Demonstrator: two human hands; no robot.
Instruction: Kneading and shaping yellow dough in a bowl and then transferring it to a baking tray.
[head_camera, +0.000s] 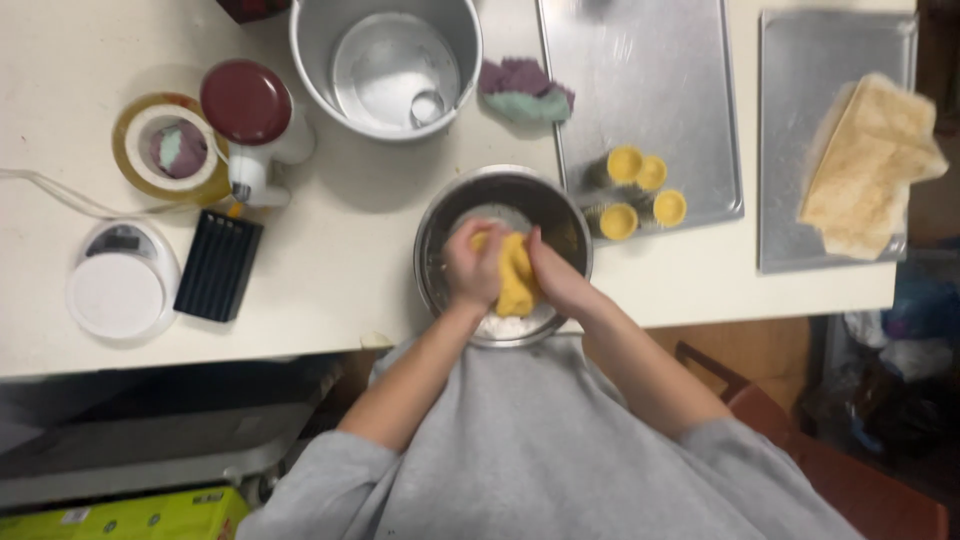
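**Two hands squeeze yellow dough in a metal bowl**

Head view: Both arms reach fwd from grey sleeves, bent at the elbows, and meet over the metal bowl (440, 225). The left hand (474, 265) curls shut round the left side of the yellow dough (516, 275). The right hand (557, 277) wraps the right side, fingers closed on it too. The two hands press in toward each other w/ the dough stuck between them.

The dough lump is longer than it is wide. Its long way runs from far to near, away from the body and back.

Some white stuff lies in the bowl just under the hands; can't tell what it is. The hands hide most of the dough, so its full shape is hard to see.

Just right of the right hand, four small yellow cups (640, 190) sit on a flat tray (640, 60). Past the hands stands a big empty pot (310, 50), cut off at the top.
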